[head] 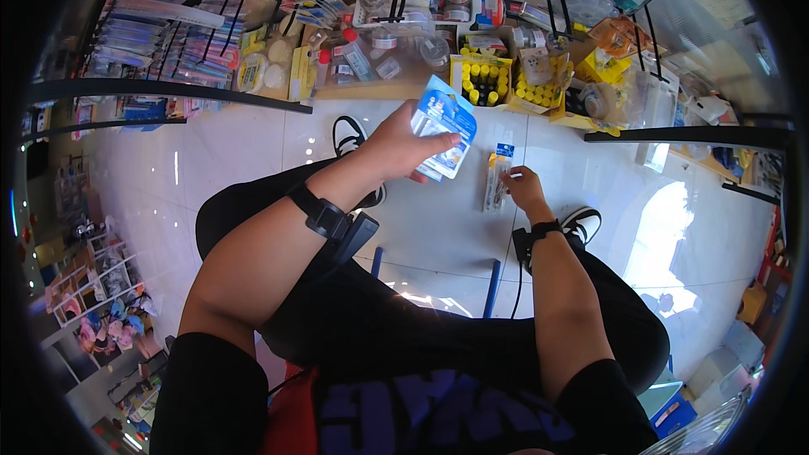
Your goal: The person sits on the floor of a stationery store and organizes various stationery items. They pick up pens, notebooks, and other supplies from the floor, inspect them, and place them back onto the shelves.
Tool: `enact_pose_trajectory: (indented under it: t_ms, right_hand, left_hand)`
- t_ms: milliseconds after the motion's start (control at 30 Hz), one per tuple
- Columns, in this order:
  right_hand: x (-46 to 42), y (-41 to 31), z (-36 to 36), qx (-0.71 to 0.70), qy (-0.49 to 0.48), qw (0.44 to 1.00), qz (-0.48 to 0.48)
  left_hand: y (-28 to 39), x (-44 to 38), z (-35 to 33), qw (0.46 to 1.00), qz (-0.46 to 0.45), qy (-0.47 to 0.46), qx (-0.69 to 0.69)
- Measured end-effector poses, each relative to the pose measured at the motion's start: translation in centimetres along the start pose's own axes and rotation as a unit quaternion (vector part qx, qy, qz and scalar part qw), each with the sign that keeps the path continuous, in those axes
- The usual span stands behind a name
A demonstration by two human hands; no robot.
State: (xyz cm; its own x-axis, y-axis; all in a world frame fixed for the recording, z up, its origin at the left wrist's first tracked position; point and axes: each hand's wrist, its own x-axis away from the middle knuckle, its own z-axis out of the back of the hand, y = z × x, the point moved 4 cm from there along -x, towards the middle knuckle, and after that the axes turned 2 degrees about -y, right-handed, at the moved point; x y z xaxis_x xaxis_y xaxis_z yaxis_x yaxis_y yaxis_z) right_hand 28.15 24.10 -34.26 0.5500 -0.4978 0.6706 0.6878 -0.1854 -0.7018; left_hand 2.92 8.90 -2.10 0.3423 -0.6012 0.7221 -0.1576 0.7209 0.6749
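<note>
In front of the shelf, my left hand [404, 142] grips blue-and-white carded packages [445, 123], with the thumb lying across their front. Lower and to the right, my right hand [524, 188] pinches the edge of a slim clear packet [497, 180] with a blue header and a yellow part inside. The packet hangs upright over the tiled floor; its exact contents are too small to tell. Both wrists wear black straps with devices.
A shelf ahead holds a yellow box of yellow-capped sticks [485, 81], clear round containers [435, 50] and red-capped bottles [357, 57]. Hanging packets [133, 38] fill the upper left. Black metal rails [689, 136] edge the display. Blue stool legs [493, 287] stand between my knees.
</note>
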Motion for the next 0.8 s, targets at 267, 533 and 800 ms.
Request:
enact_pose_trajectory:
  t_ms: [267, 533, 800]
  right_hand:
    - [-0.3, 1.2, -1.8, 0.081, 0.045, 0.995, -0.027]
    - [0.7, 1.1, -2.4, 0.106, 0.084, 0.989, -0.068]
    - [0.7, 1.9, -2.5, 0.125, 0.097, 0.987, -0.013]
  left_hand:
    - [-0.9, -1.0, -1.0, 1.0, -0.002, -0.008, -0.014]
    - [-0.8, -1.4, -1.1, 0.999, 0.019, -0.015, -0.022]
    - [-1.9, -2.2, -1.0, 0.999, -0.008, -0.018, -0.026]
